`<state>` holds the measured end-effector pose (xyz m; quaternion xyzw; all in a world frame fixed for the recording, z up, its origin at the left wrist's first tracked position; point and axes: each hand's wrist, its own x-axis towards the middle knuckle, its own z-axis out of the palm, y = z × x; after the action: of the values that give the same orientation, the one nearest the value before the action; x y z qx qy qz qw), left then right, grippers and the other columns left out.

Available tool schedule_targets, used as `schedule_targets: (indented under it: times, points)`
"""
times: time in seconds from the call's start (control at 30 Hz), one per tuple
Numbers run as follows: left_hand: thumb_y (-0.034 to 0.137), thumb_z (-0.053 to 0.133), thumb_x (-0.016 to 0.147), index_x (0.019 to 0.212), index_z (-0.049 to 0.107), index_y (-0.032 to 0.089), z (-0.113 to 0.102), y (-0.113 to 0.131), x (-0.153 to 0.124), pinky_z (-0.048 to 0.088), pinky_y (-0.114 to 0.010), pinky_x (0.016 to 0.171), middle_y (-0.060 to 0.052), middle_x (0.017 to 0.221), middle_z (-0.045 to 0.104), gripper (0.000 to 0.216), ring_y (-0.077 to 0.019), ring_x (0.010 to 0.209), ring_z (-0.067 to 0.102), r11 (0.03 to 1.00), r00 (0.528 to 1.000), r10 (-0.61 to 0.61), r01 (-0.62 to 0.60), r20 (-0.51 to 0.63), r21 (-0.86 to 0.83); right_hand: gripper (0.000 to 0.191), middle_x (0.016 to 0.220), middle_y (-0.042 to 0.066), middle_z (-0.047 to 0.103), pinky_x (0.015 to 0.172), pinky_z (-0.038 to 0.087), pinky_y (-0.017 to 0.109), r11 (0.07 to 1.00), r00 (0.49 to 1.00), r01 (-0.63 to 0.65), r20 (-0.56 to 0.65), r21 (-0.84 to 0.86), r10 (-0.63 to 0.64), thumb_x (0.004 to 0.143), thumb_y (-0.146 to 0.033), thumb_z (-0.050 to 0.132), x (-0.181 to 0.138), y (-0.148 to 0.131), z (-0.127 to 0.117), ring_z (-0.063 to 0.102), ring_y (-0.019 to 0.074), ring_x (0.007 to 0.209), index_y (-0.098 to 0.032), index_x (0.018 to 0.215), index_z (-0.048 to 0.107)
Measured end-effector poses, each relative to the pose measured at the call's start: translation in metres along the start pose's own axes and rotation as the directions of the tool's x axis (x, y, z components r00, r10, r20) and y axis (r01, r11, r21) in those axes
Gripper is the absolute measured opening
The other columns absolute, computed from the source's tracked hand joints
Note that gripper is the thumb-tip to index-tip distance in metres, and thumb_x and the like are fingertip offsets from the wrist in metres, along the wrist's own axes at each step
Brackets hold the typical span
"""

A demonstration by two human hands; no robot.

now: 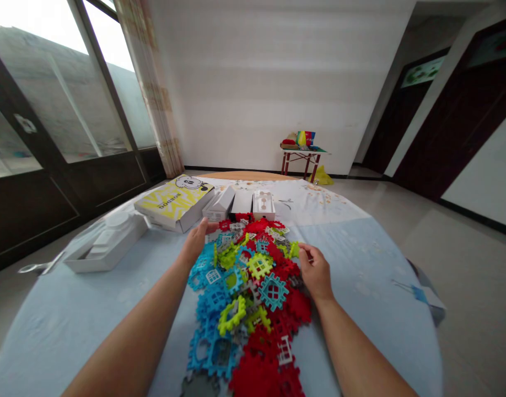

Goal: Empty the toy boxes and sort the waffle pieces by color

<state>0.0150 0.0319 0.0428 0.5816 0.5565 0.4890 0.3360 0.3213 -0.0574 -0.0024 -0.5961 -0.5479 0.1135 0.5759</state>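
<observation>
- A long pile of notched plastic pieces (257, 292) lies straight ahead on the tablecloth (360, 309), its long axis running away from the person and off the picture's lower edge.
- Blue pieces (214, 298) form its left side, red pieces (257, 372) its right; lime-green ones lie scattered on top.
- At the right flank, in the far half, is a lime-green piece (294, 250). The right hand (316, 270) is the nearer one, its curled fingertips up against this piece; whether they pinch it, I cannot tell.
- Across the pile, the left hand (197, 240) is spread and holds nothing visible, fingers pointing inward at the far left edge. It sits slightly farther out than the right, so the pile lies between both.
- Just beyond the far end stands an open white box (264, 212); a yellow-and-white box (174, 204) lies to the left.
</observation>
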Motion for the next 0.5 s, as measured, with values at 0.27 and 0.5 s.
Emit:
schedule_targets:
  times: [0.27,0.5]
  points:
    - [0.062,0.028,0.077,0.08,0.067,0.011,-0.035,-0.039,-0.042,0.05,-0.038,0.072,-0.015,0.087,0.07,0.064,-0.024,0.078,0.065,0.992,0.957,-0.092,0.064,-0.276,-0.108,0.021,0.098,0.007,0.063,0.09,0.041,0.033,0.797,0.693,0.585,0.419,0.149,-0.587,0.086,-0.027,0.046,-0.06,-0.118,0.0,0.055,0.0175,0.097,-0.02,0.1,0.061]
    - [0.059,0.031,0.076,0.074,0.063,0.012,-0.03,-0.051,-0.049,0.051,-0.037,0.07,-0.013,0.076,0.07,0.057,-0.0219,0.069,0.065,0.985,0.945,-0.102,0.051,-0.311,-0.167,0.032,0.119,0.007,0.056,0.099,0.031,0.041,0.44,0.097,0.856,0.751,0.272,-0.653,0.085,-0.043,0.047,-0.134,-0.154,0.03,0.047,0.0219,0.111,-0.019,0.103,0.058]
